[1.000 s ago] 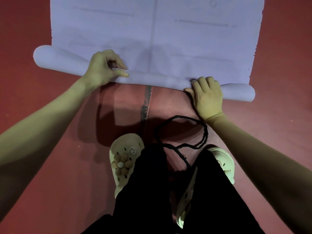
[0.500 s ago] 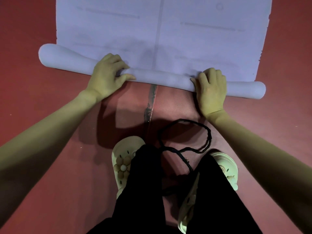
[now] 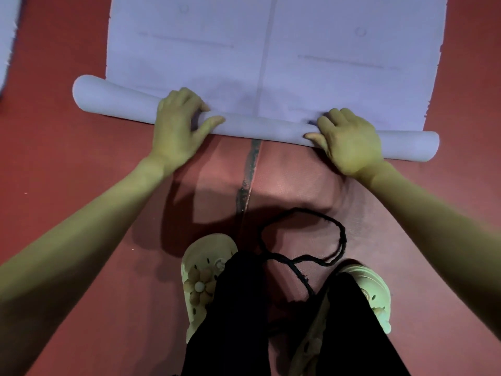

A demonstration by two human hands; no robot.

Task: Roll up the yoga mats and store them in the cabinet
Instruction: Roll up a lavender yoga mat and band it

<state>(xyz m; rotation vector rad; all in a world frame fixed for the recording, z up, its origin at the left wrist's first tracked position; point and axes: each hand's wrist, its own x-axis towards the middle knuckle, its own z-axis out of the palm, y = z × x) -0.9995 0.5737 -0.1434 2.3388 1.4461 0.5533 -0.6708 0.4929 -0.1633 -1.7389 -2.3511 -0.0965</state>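
A lilac yoga mat (image 3: 271,50) lies flat on the red floor, stretching away from me. Its near end is wound into a slim roll (image 3: 260,126) that runs slantwise from upper left to lower right. My left hand (image 3: 179,123) grips the roll left of its middle, fingers curled over the top and thumb along the near side. My right hand (image 3: 349,142) holds the roll near its right end, fingers hooked over it and thumb pointing left. Both roll ends stick out past the flat mat's edges.
A black strap loop (image 3: 303,234) lies on the floor between my feet and the roll. My pale clogs (image 3: 203,275) and black trousers fill the bottom centre. Another lilac mat's edge (image 3: 8,36) shows at the top left. A dark seam (image 3: 249,175) crosses the floor.
The roll has turned farther away from me over the flat mat. Both hands moved forward with it and regripped its top.
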